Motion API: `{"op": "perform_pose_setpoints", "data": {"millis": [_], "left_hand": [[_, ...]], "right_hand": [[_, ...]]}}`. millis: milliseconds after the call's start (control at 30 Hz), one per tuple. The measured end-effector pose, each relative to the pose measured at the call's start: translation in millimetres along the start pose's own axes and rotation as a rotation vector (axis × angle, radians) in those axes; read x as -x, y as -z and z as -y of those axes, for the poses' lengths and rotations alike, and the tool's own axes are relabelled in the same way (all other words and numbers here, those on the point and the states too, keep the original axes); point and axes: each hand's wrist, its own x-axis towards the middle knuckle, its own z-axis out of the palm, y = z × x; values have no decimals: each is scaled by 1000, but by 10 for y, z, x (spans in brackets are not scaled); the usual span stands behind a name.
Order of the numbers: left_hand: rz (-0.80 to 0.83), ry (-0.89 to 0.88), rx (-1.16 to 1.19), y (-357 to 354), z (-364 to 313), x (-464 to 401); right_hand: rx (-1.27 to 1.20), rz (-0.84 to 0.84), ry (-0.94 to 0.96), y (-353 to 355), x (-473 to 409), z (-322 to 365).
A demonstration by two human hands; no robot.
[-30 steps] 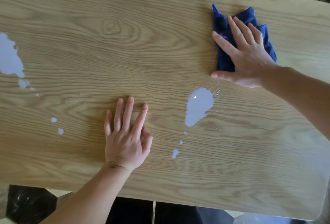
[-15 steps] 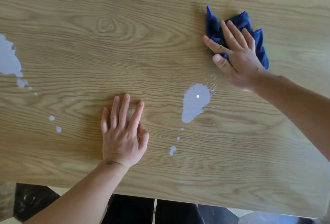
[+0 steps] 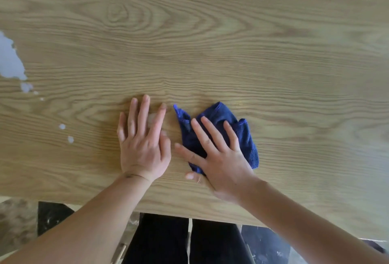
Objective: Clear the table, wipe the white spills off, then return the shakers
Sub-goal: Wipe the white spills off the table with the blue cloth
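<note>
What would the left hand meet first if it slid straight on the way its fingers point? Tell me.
Nothing, as far as the picture shows: ahead of the left hand lies only bare table. The white spill sits well off to its left.

Matt wood-grain table (image 3: 231, 42), perhaps laminate; fuzzy blue cloth (image 3: 221, 116).

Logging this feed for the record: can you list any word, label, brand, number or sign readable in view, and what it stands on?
None: no readable text anywhere.
Dark blue microfibre cloth: no tag or label shows.
Light wood-grain table: only grain and white spill patches, no print.
Both hands, left and right: no writing.
</note>
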Motion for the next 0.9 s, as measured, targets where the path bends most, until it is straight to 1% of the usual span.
{"op": "perform_pose_setpoints", "data": {"millis": [100, 200, 333, 433, 533, 733, 800, 900], "left_hand": [[-9, 1, 0, 6, -9, -2], [-22, 5, 8, 1, -8, 3], [-22, 4, 14, -3, 0, -9], [-18, 8, 11, -9, -13, -8], [-21, -3, 9, -21, 12, -8], [-50, -19, 18, -41, 25, -5], [-50, -19, 10, -49, 28, -5], [-55, -20, 0, -41, 24, -2]], "right_hand": [[63, 4, 72, -55, 66, -43], [45, -21, 129, -30, 71, -163], [148, -115, 107, -11, -49, -391], [153, -168, 67, 125, -238, -573], [171, -186, -16, 380, -551, -902], [170, -314, -275, 945, -1211, -1839], [142, -335, -339, 1046, -1302, -1969], [133, -375, -402, 1017, -1342, -1921]]}}
